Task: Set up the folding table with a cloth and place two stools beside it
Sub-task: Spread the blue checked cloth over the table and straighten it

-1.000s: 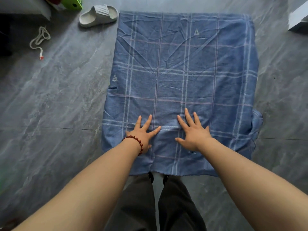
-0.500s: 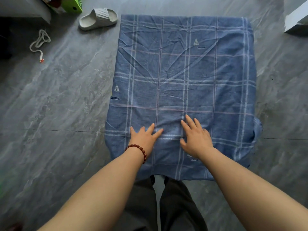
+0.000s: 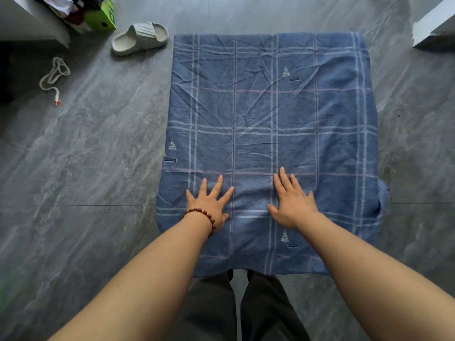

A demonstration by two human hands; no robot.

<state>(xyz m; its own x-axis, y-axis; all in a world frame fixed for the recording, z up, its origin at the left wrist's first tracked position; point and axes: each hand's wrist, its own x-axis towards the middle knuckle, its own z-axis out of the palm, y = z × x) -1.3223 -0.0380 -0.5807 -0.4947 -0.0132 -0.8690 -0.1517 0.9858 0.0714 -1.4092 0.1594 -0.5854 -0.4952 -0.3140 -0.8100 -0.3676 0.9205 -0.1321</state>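
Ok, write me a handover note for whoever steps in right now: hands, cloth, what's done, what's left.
Left hand: open, flat on the blue checked cloth, near edge.
Right hand: open, flat beside it, fingers spread.
Cloth: covers the table, which is hidden under it; creased, right near corner bunched.
Done: cloth laid.
Left: smooth creases; place two stools, none in view.

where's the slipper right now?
Head view, upper left: the slipper lies on the floor beside the far-left corner of the blue cloth, right of the green box.
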